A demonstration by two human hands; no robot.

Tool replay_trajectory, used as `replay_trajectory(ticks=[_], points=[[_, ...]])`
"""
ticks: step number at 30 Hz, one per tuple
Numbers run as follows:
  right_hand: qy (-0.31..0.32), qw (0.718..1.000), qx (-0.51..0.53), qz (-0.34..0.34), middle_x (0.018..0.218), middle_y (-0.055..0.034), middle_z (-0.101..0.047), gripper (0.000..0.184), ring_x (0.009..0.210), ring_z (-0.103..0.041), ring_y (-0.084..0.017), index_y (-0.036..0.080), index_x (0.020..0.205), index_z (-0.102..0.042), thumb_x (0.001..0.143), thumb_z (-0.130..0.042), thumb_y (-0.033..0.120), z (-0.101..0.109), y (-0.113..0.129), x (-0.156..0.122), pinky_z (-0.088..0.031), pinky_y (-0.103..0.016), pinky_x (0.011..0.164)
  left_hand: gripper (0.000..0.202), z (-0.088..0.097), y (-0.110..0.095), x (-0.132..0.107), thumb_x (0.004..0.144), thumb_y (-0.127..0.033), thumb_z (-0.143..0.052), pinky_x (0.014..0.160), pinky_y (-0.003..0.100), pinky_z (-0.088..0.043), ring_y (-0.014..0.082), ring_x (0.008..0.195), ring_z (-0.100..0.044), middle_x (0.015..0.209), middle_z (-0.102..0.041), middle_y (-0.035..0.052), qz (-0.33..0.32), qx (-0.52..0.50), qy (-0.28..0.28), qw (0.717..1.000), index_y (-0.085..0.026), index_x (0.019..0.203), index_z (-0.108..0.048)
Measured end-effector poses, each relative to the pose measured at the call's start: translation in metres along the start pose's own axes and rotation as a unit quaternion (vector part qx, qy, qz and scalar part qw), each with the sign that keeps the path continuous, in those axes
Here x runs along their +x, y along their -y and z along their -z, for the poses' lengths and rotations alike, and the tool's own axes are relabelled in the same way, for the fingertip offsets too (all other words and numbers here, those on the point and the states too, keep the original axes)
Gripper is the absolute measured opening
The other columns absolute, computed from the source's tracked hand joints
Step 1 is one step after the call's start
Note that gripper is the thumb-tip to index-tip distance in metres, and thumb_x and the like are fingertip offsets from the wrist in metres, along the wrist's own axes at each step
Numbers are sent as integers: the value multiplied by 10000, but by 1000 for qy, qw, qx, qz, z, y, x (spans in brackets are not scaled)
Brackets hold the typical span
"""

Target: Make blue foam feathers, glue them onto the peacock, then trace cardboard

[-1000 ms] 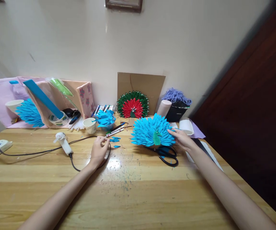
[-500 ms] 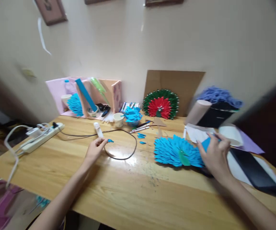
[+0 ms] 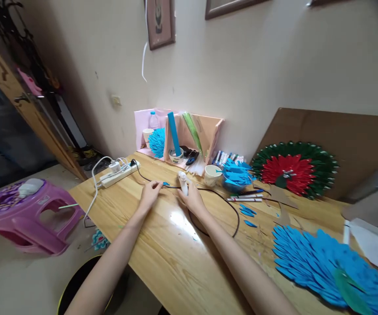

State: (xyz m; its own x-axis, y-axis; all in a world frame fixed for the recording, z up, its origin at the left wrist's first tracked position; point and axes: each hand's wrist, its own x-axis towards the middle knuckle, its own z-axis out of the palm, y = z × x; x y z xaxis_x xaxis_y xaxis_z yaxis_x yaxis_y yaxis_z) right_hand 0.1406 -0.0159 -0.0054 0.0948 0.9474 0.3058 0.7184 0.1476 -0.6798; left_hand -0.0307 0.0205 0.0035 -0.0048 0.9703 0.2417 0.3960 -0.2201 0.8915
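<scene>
My left hand [image 3: 152,192] pinches a small blue folded petal [image 3: 166,184] at its fingertips, above the left part of the table. Right beside it, my right hand [image 3: 193,199] has its fingers round a white corded glue gun [image 3: 183,181], which stands upright. The gun's black cord [image 3: 231,206] loops over the table to the right. A few more blue petals [image 3: 247,211] lie right of this loop. At the lower right rests a fan of blue petals [image 3: 307,258] with a green bird-shaped piece [image 3: 349,291] on it.
A white power strip [image 3: 120,174] lies at the table's left edge. Behind are a paper cup [image 3: 212,176], a bowl of blue strips [image 3: 237,175], markers [image 3: 246,198] and a pink organizer [image 3: 212,133]. A red and green fan [image 3: 289,171] leans on cardboard [image 3: 349,140]. A pink stool [image 3: 41,214] stands left.
My right hand has left the blue fan and taken hold of the glue gun. My left hand still pinches the petal. The view has turned left.
</scene>
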Motion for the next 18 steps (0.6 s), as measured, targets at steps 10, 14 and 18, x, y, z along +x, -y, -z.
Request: replay_trajectory(ticks=[10,14,18], points=[[-25,986,163,-33,903,-95,-657,384,781,-601,-217,131,1004,-600,839,-442,439,23,-4,-31,-439,-305,706,272,-3,2,-12,780,-372,-498,668,273,-448,181,699,-626,726,-689,49,-9,41,-3,999,-158,712,-652],[27,979,200,-30,862,-71,-650,371,754,-600,-196,144,997,-604,855,-428,438,35,-4,-61,-443,-286,691,267,-9,3,-15,802,-361,-492,649,266,-439,175,702,-618,741,-681,48,-18,60,0,998,-159,738,-655],[68,981,183,-9,840,-51,-640,325,768,-595,-189,159,929,-605,864,-423,419,37,-3,-72,-435,-279,720,264,-14,3,-17,824,-363,-484,652,256,-426,162,723,-603,776,-672,46,-38,74,2,997,-167,768,-652]])
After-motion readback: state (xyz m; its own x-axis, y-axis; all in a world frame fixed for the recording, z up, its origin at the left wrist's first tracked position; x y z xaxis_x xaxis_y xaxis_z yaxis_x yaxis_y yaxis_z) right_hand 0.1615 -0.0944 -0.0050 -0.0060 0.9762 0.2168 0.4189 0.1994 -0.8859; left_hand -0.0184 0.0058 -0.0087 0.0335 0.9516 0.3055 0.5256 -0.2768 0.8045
